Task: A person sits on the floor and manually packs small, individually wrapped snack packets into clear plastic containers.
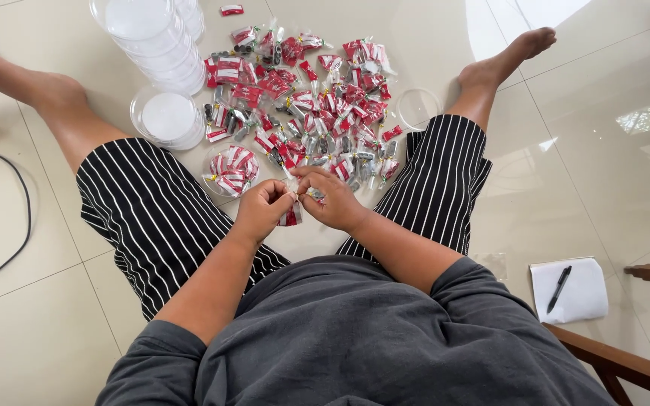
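Small packet, red and white in clear plastic, sits pinched between both hands, low over the floor between the person's legs. The left hand curls its fingers tight around the top of the packet. The right hand bends its fingertips in to meet the left ones, and they grip the same packet from the other side. The two hands touch each other at the fingers. The bottom of the packet hangs out below them.

Just past the hands lies a big pile of packets, all red and white with little grey bits, spread out on the pale tiled floor. Close to the left hand sits a round clear tub with some packets inside it. Beyond that tub is a round clear tub with a white lid, and behind it a tall stack of clear tubs leans away. An empty clear tub rests near the right knee, beside the pile.

The person sits with legs wide apart in black shorts with white stripes and a grey shirt. Far off on the right side lies a white notepad with a black pen on it, next to a brown wooden chair leg. A black cable curves on the floor far to the left.
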